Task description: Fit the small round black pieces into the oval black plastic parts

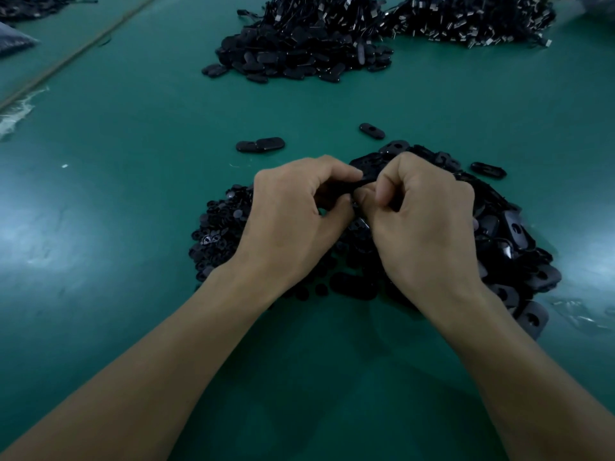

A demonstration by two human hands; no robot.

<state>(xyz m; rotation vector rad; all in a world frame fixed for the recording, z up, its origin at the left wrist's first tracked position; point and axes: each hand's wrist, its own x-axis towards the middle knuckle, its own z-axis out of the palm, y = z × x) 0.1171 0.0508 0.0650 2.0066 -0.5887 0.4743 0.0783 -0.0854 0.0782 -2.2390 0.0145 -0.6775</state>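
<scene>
Small round black pieces (213,234) heaped near left on green table (133,194); oval black plastic parts (512,241) heaped near right. Over both heaps, left hand (293,221) and right hand (426,227) close together, fingers curled, both pinching one black part (361,185). Farther off, a few loose ovals (260,145). Far away, big black heap (299,51).

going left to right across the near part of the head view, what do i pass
pile of small round pieces → left hand → black part pinched between both hands → right hand → pile of oval parts
</scene>
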